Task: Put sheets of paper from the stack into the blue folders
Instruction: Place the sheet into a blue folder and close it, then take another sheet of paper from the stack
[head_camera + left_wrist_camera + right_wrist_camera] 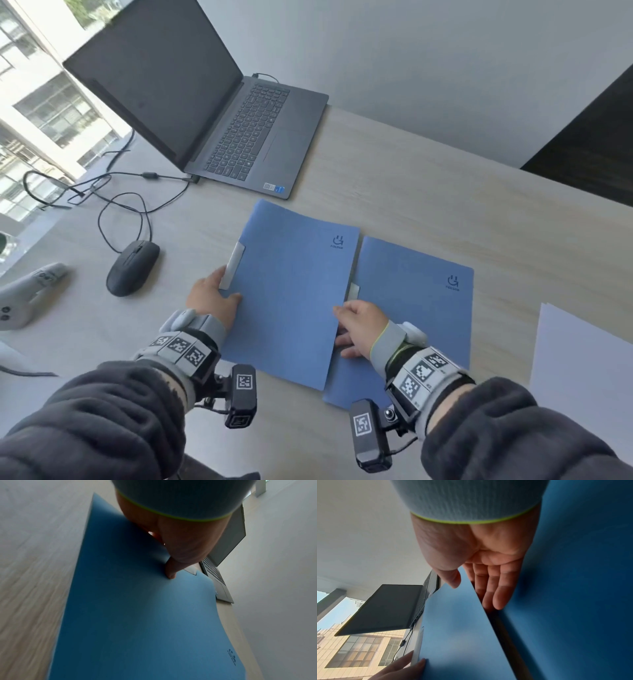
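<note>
Two blue folders lie closed side by side on the desk. The left folder (291, 291) (137, 615) (453, 628) overlaps the right folder (418, 301) (573, 588) along its right edge. My left hand (214, 298) (185, 540) pinches the left folder's spine edge just below the white clip strip (233, 265), thumb on top. My right hand (359, 329) (488, 561) holds that folder's slightly raised right edge, thumb above and straight fingers slipped beneath, resting on the right folder. The white paper stack (582, 370) lies at the far right.
An open laptop (212, 113) stands behind the folders, with a black mouse (133, 267) and loose cables (102, 192) to its left. A grey handheld device (24, 294) lies at the left edge. Bare desk (445, 192) stretches behind the right folder.
</note>
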